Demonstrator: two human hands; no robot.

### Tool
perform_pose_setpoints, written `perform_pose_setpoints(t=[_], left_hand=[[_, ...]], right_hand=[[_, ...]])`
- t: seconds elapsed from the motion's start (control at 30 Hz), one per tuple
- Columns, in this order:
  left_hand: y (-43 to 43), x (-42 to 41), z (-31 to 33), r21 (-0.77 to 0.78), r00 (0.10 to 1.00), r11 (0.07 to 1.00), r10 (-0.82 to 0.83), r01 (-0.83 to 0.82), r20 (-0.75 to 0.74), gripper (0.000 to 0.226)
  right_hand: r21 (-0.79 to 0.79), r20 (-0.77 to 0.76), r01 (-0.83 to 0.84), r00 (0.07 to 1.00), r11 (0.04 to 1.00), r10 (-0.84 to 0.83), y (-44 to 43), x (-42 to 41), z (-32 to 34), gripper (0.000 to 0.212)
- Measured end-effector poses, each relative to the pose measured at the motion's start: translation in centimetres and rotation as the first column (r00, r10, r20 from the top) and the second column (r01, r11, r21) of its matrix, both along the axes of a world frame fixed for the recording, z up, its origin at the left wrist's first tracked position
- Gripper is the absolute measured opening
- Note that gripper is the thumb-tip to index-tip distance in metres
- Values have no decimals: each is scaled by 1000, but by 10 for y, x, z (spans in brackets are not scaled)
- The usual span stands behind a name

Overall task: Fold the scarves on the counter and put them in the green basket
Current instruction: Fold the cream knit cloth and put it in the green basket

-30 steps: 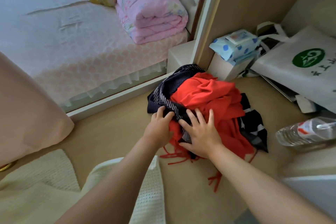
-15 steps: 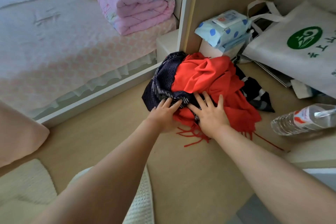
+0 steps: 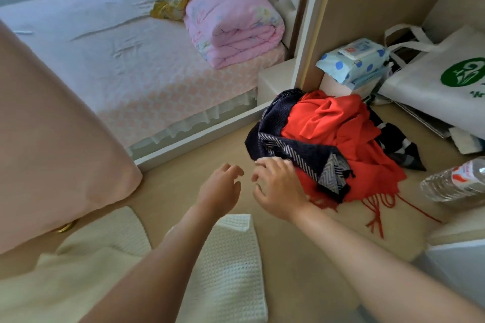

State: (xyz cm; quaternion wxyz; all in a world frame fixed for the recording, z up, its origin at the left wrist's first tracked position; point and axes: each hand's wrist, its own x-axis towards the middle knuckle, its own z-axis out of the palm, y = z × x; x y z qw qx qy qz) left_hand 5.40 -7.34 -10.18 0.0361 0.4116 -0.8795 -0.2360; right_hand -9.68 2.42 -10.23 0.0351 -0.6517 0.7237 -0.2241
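Beige counter (image 3: 210, 155), crumpled red scarf (image 3: 338, 134) under navy patterned scarf (image 3: 296, 149), right hand (image 3: 278, 189) seemingly touching it, both hands' fingers released, left hand (image 3: 217, 191).

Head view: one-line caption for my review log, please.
Both hands, left and right, open at the near edge of a piled red scarf and navy scarf on the counter.

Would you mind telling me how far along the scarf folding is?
Nothing looks folded: the red scarf and navy patterned scarf lie heaped together on the counter. The right hand touches the navy scarf's edge; the left hand hovers empty. No green basket is visible.
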Motion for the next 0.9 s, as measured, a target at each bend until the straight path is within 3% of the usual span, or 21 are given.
perform_pose_setpoints(t=[0.1, 0.2, 0.27, 0.37, 0.43, 0.53, 0.67, 0.8, 0.9], left_hand=[[4, 63, -8, -3, 998, 999, 52, -52, 18, 35], [2, 129, -16, 28, 983, 998, 57, -63, 173, 49], [3, 169, -20, 60, 945, 997, 19, -41, 327, 46], [16, 219, -22, 166, 937, 984, 4, -66, 350, 47], [26, 244, -26, 188, 945, 976, 48, -113, 323, 54], [31, 266, -28, 138, 907, 983, 51, -118, 418, 61], [29, 277, -21, 63, 864, 997, 14, -53, 504, 35], [24, 280, -10, -110, 939, 991, 104, -72, 327, 35], [12, 279, 7, -282, 945, 912, 325, -299, 46, 25]], right_hand=[[237, 157, -158, 980, 958, 123, -4, 56, -2, 26], [473, 126, -231, 973, 850, 194, -7, 106, -3, 49], [549, 117, -278, 959, 788, 257, -7, 136, -10, 64], [615, 212, -361, 932, 701, 294, -2, 174, -24, 79], [639, 208, -370, 927, 674, 311, -1, 194, -33, 77], [635, 118, -299, 949, 712, 293, -2, 211, -42, 73], [670, 19, -200, 967, 715, 252, 0, 213, -38, 39], [565, -30, -13, 999, 825, 36, -7, 199, -22, 16], [473, -95, 162, 987, 866, -132, -16, 177, -7, 16]])
